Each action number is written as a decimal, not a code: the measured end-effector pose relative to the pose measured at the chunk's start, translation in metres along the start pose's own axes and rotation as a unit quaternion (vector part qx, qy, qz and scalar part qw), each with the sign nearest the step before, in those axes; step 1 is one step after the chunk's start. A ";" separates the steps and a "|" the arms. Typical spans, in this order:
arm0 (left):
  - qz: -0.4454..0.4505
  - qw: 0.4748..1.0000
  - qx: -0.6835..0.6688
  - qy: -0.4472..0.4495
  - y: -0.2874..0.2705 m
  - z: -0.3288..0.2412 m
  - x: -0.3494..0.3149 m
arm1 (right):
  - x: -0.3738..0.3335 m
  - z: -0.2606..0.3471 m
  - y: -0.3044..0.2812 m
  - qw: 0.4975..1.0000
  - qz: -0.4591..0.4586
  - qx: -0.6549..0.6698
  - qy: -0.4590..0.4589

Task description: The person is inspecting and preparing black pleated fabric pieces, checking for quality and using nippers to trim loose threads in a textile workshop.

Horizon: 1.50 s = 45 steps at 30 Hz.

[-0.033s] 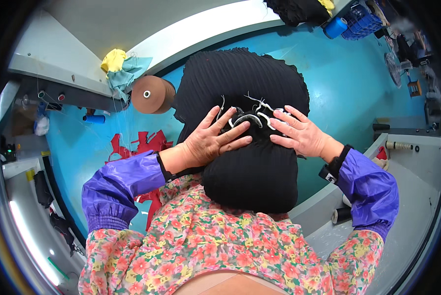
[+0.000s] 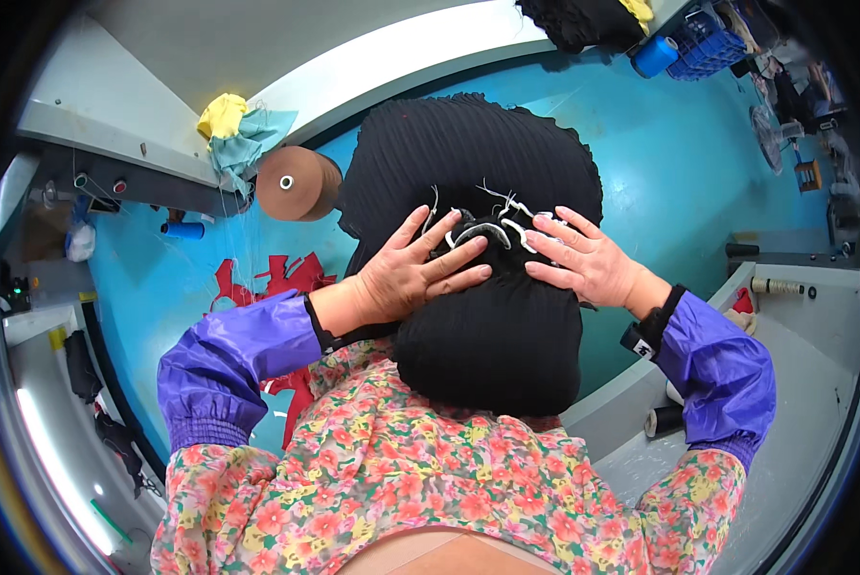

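A bundle of black ribbed fabric (image 2: 478, 144) stands in front of me, gathered in at the middle, with a wide far part and a rounded near part. Black-and-white strips (image 2: 488, 233) with loose thread ends lie at the gathered middle. My left hand (image 2: 406, 271) rests on the bundle left of the strips, fingers stretched and apart. Opposite it, my right hand (image 2: 591, 261) lies on the right side, fingers also spread, over the ends of the white strip. Whether any strip is pinched under the fingertips does not show.
A large brown thread cone (image 2: 296, 184) stands left of the bundle, beside yellow and teal cloth (image 2: 248, 134). Red fabric scraps (image 2: 281, 278) lie lower left. At far right are a blue cone (image 2: 654, 57) and a blue basket (image 2: 706, 46). A grey trough (image 2: 794, 316) with spools is near my right arm.
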<state>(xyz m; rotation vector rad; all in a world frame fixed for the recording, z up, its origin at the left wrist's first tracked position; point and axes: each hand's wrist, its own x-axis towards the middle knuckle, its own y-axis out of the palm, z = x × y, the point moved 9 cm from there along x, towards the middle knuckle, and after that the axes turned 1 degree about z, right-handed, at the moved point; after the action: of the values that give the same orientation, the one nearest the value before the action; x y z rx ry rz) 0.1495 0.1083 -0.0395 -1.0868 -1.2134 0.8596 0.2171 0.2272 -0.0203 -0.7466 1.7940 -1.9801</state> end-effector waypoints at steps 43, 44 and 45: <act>-0.095 0.389 -0.829 -0.392 -0.023 0.047 0.006 | 0.044 0.015 -0.150 0.920 -0.187 0.024 0.345; -0.115 0.382 -0.836 -0.376 -0.029 0.047 0.010 | 0.065 0.015 -0.151 0.929 -0.149 0.007 0.338; -0.135 0.376 -0.843 -0.360 -0.033 0.048 0.013 | 0.079 0.011 -0.143 0.933 -0.148 -0.011 0.328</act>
<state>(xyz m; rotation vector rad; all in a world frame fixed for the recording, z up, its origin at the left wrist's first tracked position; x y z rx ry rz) 0.1029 0.1202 -0.0033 -1.9070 -3.1329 -0.8506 0.1724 0.1897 0.1325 -0.3923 2.1576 -2.6419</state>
